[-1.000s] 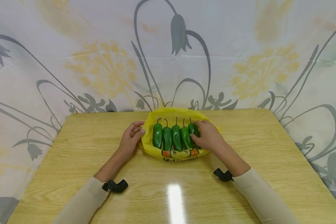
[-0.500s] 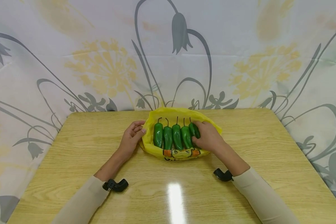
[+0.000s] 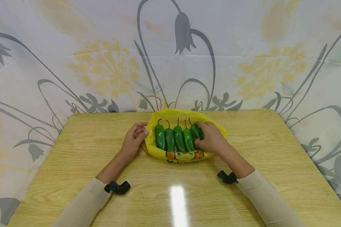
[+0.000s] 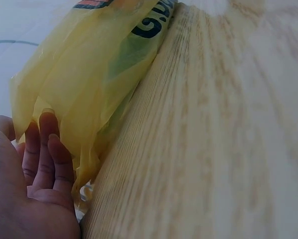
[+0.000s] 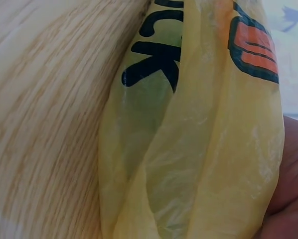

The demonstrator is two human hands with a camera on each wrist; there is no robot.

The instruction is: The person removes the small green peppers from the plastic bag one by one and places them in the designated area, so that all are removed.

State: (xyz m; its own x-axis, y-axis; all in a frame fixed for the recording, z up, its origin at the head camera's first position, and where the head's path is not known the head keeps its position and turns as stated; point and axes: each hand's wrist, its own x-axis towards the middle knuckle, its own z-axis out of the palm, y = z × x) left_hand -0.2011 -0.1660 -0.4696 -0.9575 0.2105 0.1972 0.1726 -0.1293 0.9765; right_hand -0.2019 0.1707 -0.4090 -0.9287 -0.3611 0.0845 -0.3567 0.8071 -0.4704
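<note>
A yellow plastic bag [image 3: 174,113] lies spread open on the table, with several glossy green peppers [image 3: 179,138] in a row inside, stems pointing away from me. My left hand [image 3: 133,138] pinches the bag's left edge; in the left wrist view its fingers [image 4: 47,149] lie against the thin plastic. Reaching over the bag's right side, my right hand [image 3: 211,137] grips the rightmost pepper [image 3: 197,131], which leans to the left and is partly covered by the fingers. In the right wrist view, the bag's printed side [image 5: 189,124] hides most of that hand.
The wood-grain table [image 3: 147,195] extends on all sides of the bag. A flower-patterned cloth [image 3: 170,63] hangs right behind the table's far edge. Black wrist devices [image 3: 117,188] sit at both sleeve cuffs.
The rightmost pepper has tilted and shifted slightly left under my right hand. Its neighbours have moved a little left at their stems. My left hand has stayed on the bag's edge.
</note>
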